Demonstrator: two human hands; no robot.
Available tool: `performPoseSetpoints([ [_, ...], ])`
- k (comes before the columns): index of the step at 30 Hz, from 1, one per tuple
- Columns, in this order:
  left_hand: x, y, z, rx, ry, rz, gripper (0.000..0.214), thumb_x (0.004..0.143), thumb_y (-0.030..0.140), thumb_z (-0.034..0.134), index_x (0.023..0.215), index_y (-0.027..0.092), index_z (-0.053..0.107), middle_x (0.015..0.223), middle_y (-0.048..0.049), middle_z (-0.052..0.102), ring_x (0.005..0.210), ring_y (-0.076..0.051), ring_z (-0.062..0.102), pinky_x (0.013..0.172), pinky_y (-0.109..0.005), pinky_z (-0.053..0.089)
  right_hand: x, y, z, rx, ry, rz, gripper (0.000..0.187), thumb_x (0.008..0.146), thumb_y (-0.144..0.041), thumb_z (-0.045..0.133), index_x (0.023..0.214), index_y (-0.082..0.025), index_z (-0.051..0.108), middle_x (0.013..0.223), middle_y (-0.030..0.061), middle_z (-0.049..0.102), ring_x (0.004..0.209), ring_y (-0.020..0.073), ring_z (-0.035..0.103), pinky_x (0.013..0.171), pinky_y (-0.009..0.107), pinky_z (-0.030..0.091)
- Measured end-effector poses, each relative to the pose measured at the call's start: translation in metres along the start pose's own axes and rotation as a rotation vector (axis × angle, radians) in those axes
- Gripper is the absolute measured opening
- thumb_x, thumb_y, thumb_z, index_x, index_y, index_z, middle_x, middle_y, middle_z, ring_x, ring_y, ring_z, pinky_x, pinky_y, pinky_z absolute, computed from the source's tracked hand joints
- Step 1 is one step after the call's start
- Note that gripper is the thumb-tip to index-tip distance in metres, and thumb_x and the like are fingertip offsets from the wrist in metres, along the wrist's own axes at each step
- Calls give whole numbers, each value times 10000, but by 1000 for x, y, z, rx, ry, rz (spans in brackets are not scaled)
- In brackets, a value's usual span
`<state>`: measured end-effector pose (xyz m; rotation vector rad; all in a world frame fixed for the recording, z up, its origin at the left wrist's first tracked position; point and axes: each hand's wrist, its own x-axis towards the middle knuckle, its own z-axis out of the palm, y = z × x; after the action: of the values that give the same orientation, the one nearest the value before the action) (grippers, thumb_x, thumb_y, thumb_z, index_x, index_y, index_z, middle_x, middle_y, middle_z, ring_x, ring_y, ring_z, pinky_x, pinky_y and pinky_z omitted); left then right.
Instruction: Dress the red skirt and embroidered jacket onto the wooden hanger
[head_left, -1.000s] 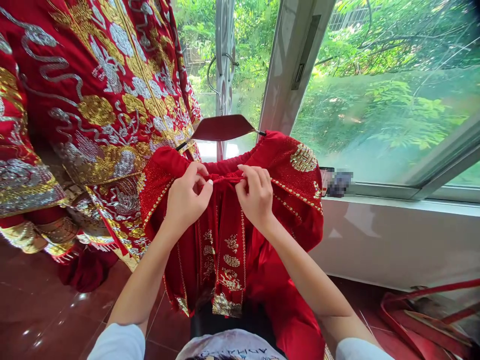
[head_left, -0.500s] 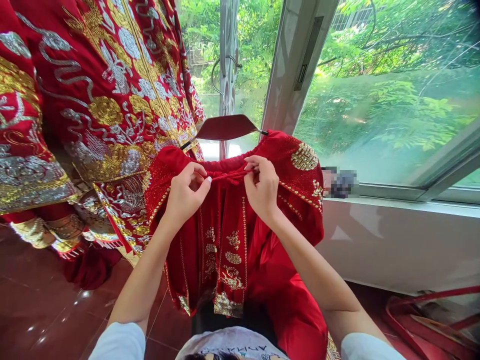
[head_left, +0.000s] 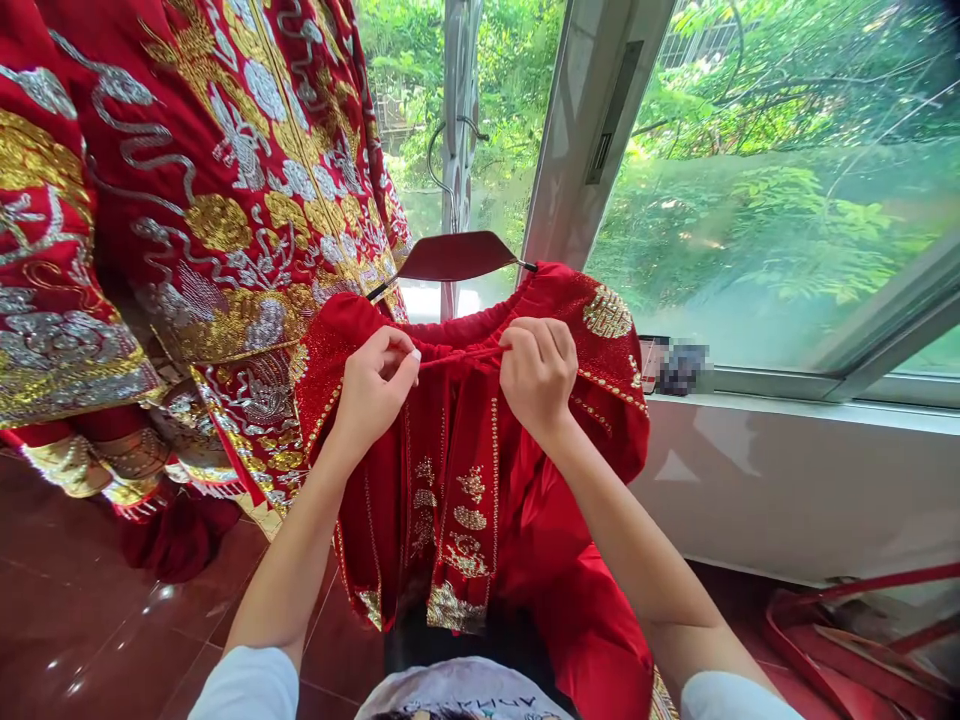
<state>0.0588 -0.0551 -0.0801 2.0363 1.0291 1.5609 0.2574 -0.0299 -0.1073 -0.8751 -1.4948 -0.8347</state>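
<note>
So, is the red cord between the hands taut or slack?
Taut: the red cord runs straight from left hand to right hand, both pinching it.

Hanging red skirt [head_left: 465, 480], beaded and embroidered in gold, its gathered waistband uppermost and level with the fingers of the left hand [head_left: 373, 390] and right hand [head_left: 538, 375]. The pleated panels fall straight below the fingers, each ending in gold motifs near the hem. A thin red cord [head_left: 461, 354] runs taut and almost level along the waistband, spanning the gap between the two sets of fingers, each end pinched.
</note>
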Motion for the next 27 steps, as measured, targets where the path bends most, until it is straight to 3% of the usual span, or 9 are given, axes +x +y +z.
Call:
performPoseSetpoints([
  [4,0,-2,-4,47,2,-12,71,832,258,543,799,203,513,574,36,590,504,-102,538,494,-230,378,-2,4,-2,50,-36,136,306,730,-20,432,926,-236,527,873,44,610,855,212,521,794,382,446],
  [9,-4,-2,-10,154,3,-22,105,843,274,533,772,198,529,515,39,584,453,-105,516,480,-237,369,-5,12,-11,88,-137,-18,287,755,-18,430,908,-230,550,922,56,615,908,215,518,842,397,433],
  [13,4,12,-28,335,143,186,129,850,274,531,871,208,640,740,-13,681,640,-136,601,647,-266,471,23,40,-35,129,-237,-41,283,799,-234,585,1082,-247,579,1125,70,629,1083,262,529,952,464,399],
  [16,32,18,-56,528,214,285,187,827,313,567,951,223,673,925,-54,691,886,-197,608,787,-305,471,57,75,-53,214,-322,97,364,849,-393,536,1171,-231,587,1190,93,622,1073,259,559,932,450,421],
  [18,55,14,-75,547,47,177,245,809,406,586,894,198,682,878,-71,687,852,-216,603,726,-304,473,74,97,-58,292,-510,198,417,889,-453,455,1184,-200,604,1093,94,666,942,227,602,847,398,460],
  [21,79,0,-91,399,-331,-71,448,749,611,586,701,170,653,675,-53,641,630,-181,558,558,-271,439,78,116,-56,376,-788,267,478,884,-539,437,1074,-173,677,903,58,693,809,199,609,733,322,468],
  [23,84,-9,-93,274,-396,-124,523,716,689,563,661,173,630,605,-31,594,551,-153,504,493,-252,399,70,118,-52,415,-762,293,489,868,-573,448,949,-171,715,809,31,675,761,189,601,679,286,454],
  [27,75,-22,-83,276,-104,30,528,767,642,519,494,195,451,470,20,356,460,-102,307,432,-246,260,54,111,-46,445,-544,418,541,813,-653,478,744,-170,711,556,-4,518,567,156,499,542,267,367],
])
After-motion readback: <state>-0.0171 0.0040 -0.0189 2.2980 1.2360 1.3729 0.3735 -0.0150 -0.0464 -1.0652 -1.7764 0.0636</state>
